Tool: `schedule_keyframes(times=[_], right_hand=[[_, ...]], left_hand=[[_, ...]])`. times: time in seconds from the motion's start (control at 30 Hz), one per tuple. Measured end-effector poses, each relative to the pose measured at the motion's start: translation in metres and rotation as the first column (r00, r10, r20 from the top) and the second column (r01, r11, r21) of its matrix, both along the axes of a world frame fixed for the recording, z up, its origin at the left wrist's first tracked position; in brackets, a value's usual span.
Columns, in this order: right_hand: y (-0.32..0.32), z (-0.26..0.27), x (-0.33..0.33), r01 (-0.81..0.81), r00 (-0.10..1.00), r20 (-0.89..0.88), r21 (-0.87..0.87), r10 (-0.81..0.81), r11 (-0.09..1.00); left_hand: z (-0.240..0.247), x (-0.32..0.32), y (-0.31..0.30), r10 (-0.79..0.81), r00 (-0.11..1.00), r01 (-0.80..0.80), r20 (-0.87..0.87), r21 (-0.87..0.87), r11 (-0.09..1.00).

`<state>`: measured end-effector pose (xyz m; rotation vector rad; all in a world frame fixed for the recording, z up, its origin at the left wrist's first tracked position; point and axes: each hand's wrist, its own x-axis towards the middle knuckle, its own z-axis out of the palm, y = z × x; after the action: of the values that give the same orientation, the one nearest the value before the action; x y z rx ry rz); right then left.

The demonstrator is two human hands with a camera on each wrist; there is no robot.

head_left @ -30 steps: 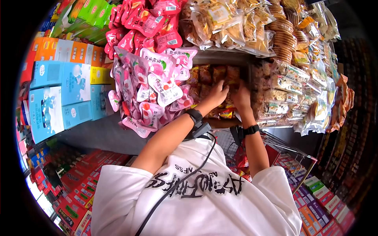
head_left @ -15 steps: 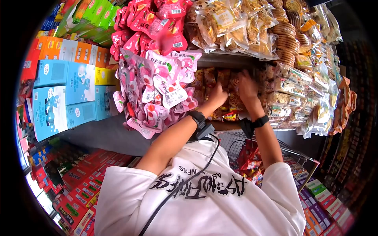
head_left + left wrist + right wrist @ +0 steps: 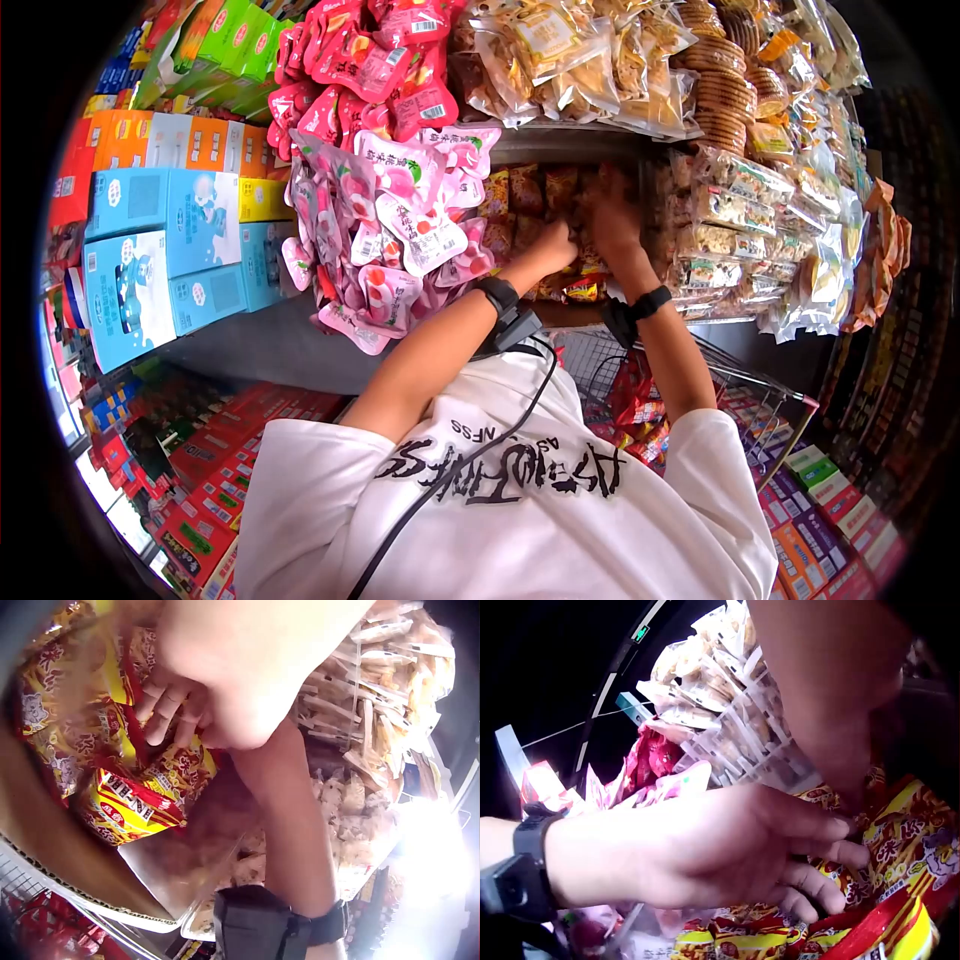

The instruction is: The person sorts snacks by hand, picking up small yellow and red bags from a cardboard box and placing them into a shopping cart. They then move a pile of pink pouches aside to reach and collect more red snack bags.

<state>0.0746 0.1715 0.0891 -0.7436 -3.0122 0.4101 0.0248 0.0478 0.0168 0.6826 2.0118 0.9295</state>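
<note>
Among snack packets (image 3: 124, 806), left hand (image 3: 712, 847) rests, grip loose; right hand (image 3: 614, 220) blurred, grip I cannot tell

White tee (image 3: 570, 545), black lettering (image 3: 490, 482) — 2 black wristbands (image 3: 652, 301)

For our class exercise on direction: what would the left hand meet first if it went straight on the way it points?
The left hand would probably meet the red-and-yellow snack packs just ahead; the right hand is close too, and depth is unclear.
</note>
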Motion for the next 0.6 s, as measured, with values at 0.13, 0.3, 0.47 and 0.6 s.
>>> schedule_keyframes(times=[0.13,0.3,0.47,0.6], right_hand=[[0.015,-0.066,0.003,-0.093,0.978,-0.199,-0.191,0.054,0.977],[0.017,-0.025,-0.002,0.181,0.971,0.021,-0.714,-0.238,0.677],[0.025,-0.061,0.012,-0.149,0.919,-0.388,-0.191,0.064,0.97],[0.012,-0.011,0.034,-0.129,0.942,-0.335,-0.261,0.035,0.957]], left_hand=[[0.01,0.008,-0.009,0.049,0.996,-0.062,0.073,0.19,0.98],[0.002,0.002,-0.005,0.035,0.998,-0.029,-0.06,0.087,0.996],[0.004,-0.001,-0.006,-0.122,0.992,0.123,-0.011,0.051,0.991],[0.031,-0.008,-0.007,-0.441,0.891,0.447,0.109,-0.044,0.893]])
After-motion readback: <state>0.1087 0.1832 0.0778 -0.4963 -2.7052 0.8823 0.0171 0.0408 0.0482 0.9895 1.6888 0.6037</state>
